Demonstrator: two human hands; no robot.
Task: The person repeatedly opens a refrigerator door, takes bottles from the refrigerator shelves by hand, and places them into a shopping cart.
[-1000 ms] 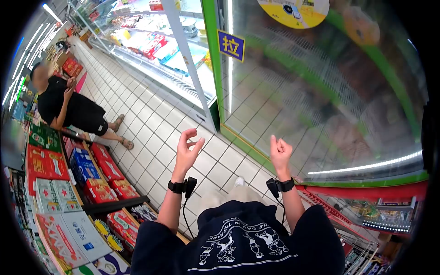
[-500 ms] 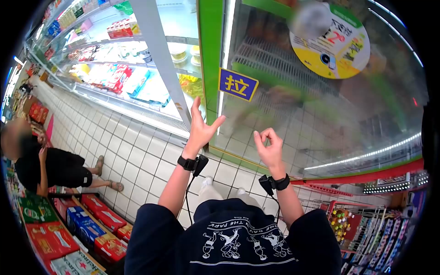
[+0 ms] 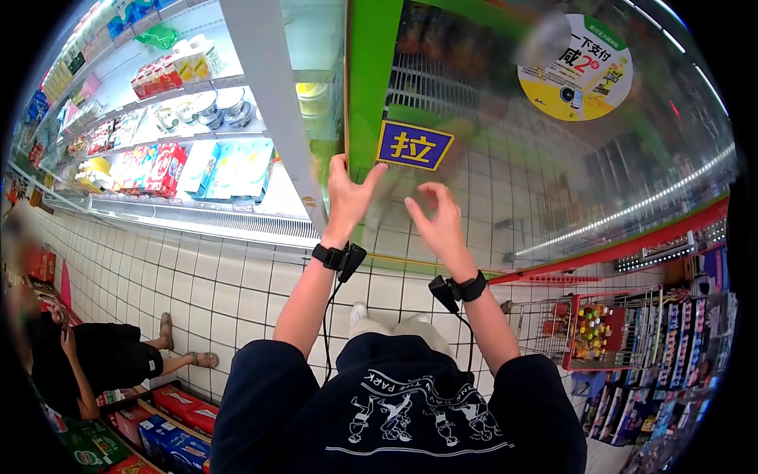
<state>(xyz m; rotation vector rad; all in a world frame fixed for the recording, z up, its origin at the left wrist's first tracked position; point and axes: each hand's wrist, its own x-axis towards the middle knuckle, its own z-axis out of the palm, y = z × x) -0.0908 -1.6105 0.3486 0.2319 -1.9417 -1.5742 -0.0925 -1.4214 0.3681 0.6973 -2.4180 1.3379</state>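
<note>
Reaching to the flat green door frame (image 3: 366, 79), left hand (image 3: 348, 201) spread wide, right hand (image 3: 442, 229) curved open near smooth glass (image 3: 505, 186)

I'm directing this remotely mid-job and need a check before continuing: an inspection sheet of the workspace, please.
Surface: pale square floor tiles; spills: nothing seen.
Job's things: green-framed glass door with blue, yellow-edged sign.
Clutter: wire shopping cart with red trim at right; stacked boxed goods lower left.
Grip: left hand at the door's edge, contact unclear; right hand open, empty.
Cables: thin black cable below left wrist, another below right.
Surroundings: lit display shelves; person in black at left.
</note>
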